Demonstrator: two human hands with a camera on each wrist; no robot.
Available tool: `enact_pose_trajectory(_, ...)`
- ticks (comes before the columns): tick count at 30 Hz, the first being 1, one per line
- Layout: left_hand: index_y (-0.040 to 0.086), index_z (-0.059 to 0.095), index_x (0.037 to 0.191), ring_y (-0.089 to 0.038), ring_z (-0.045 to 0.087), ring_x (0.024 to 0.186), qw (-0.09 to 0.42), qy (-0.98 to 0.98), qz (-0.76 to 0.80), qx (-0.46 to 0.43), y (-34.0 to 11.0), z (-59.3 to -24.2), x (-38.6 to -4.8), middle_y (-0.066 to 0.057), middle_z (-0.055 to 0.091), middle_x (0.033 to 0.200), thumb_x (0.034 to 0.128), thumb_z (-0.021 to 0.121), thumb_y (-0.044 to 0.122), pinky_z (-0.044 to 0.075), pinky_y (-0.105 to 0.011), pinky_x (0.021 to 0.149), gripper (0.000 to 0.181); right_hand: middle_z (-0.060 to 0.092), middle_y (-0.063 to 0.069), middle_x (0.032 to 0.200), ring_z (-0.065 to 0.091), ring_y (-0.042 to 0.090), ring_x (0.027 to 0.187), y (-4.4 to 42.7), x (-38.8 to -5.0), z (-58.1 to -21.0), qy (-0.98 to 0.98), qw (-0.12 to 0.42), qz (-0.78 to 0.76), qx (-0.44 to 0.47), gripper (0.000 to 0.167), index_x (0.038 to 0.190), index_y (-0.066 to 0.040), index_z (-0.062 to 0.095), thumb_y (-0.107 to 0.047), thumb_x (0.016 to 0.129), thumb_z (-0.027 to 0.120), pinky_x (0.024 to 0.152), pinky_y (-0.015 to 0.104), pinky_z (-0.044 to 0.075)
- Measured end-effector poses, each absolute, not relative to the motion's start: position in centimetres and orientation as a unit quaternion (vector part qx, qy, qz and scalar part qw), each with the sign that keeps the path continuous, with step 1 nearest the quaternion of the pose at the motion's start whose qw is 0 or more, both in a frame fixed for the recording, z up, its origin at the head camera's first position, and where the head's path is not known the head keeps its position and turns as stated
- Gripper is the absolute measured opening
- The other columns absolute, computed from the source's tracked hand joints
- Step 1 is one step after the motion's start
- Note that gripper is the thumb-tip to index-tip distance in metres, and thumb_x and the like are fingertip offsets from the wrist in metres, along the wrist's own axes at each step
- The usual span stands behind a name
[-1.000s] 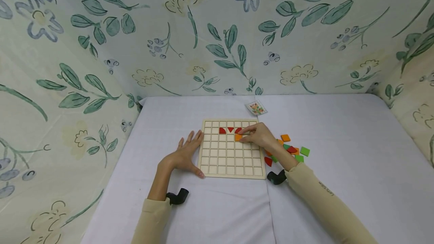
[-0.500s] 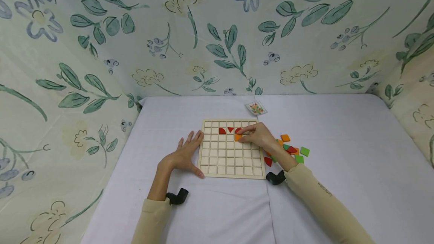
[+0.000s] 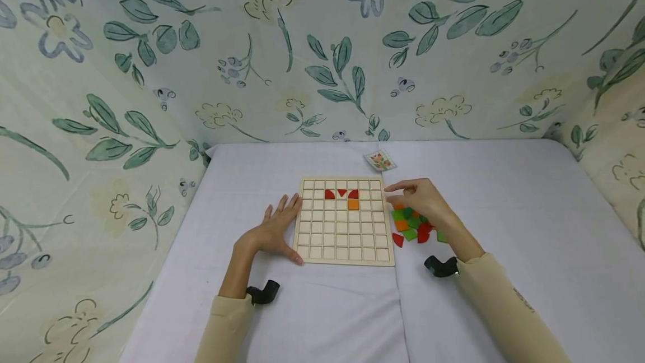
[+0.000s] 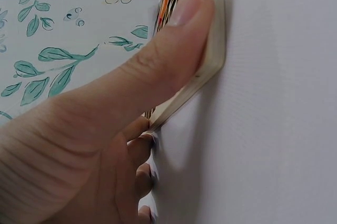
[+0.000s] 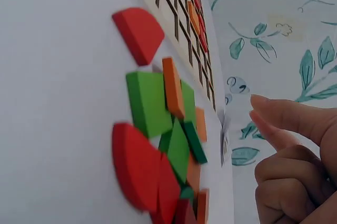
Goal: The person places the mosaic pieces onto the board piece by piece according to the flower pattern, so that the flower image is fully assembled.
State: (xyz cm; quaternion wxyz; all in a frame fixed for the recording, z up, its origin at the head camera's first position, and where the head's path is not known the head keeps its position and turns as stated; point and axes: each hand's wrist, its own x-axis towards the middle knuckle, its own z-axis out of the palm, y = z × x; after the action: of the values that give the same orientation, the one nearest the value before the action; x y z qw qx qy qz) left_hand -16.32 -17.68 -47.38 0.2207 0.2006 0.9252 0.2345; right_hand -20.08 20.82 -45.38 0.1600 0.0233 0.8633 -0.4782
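Note:
A pale wooden grid board [image 3: 330, 240] lies on the table. Near its far edge sit two red rounded pieces [image 3: 330, 194] with a small red triangle [image 3: 342, 192] between them. An orange square [image 3: 353, 204] fills the cell in front of the right-hand red piece. My left hand [image 3: 274, 232] rests at the board's left edge, fingers spread; its thumb [image 4: 179, 40] touches the near corner. My right hand [image 3: 423, 201] hovers just off the board's right side, over the loose pieces, thumb and index finger apart with nothing between them. Its other fingers are curled in the right wrist view.
A heap of loose green, orange and red pieces, among them a green square [image 5: 150, 103] and a red rounded piece [image 5: 139, 34], lies right of the board, partly hidden by my right hand. A small picture card [image 3: 380, 160] lies beyond the board on the white cloth [image 3: 529, 212].
My right hand has left the orange square in its cell and moved right, off the board to the heap of pieces. My left hand stays at the board's edge.

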Motion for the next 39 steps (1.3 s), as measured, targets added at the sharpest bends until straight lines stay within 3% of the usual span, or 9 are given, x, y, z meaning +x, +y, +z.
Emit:
enact_pose_trajectory(5,0.009,0.002,0.167,-0.034,-0.015,0.162,0.222,0.925,0.232,0.201,-17.7,-47.4,-16.3,-0.008,-0.006,0.176,0.0592,0.1,0.046,-0.008,-0.062,0.13,0.15,0.035,-0.001,0.063,0.038,0.019,0.06,24.1,-19.3,-45.3,0.875,0.143,-0.46,0.048,0.042,0.13,-0.008,0.071,-0.029,0.094,0.077,0.054,0.029,0.033)
enact_pose_trajectory(9,0.008,0.002,0.167,-0.034,-0.015,0.162,0.222,0.925,0.232,0.203,-17.8,-47.5,-16.4,-0.008,-0.006,0.176,0.0593,0.099,0.046,-0.008,-0.062,0.13,0.15,0.034,-0.002,0.065,0.038,0.019,0.067,26.0,-19.0,-45.7,0.887,0.133,-0.437,0.06,0.043,0.132,-0.008,0.07,-0.03,0.095,0.075,0.061,0.032,0.032)
enact_pose_trajectory(16,0.009,0.002,0.167,-0.034,-0.015,0.162,0.22,0.925,0.233,0.203,-17.9,-47.7,-16.5,-0.008,-0.006,0.176,0.059,0.099,0.047,-0.008,-0.062,0.13,0.15,0.037,-0.003,0.063,0.039,0.018,0.063,28.3,-18.9,-47.0,0.885,0.149,-0.434,0.076,0.047,0.135,-0.009,0.068,-0.031,0.093,0.076,0.061,0.032,0.032)
enact_pose_trajectory(27,0.009,0.001,0.167,-0.033,-0.016,0.162,0.223,0.924,0.233,0.203,-17.9,-47.8,-16.6,-0.007,-0.008,0.176,0.0593,0.099,0.047,-0.009,-0.062,0.13,0.151,0.044,-0.004,0.063,0.043,0.015,0.063,28.9,-19.4,-48.5,0.875,0.167,-0.445,0.09,0.054,0.134,-0.005,0.067,-0.024,0.086,0.082,0.059,0.029,0.033)
enact_pose_trajectory(39,0.01,0.002,0.167,-0.033,-0.016,0.162,0.222,0.924,0.238,0.2,-17.8,-47.9,-16.5,-0.006,-0.007,0.176,0.0587,0.1,0.046,-0.009,-0.062,0.13,0.15,0.044,-0.004,0.064,0.044,0.018,0.069,28.7,-19.7,-48.5,0.88,0.159,-0.435,0.107,0.052,0.134,-0.003,0.066,-0.021,0.088,0.08,0.062,0.029,0.034)
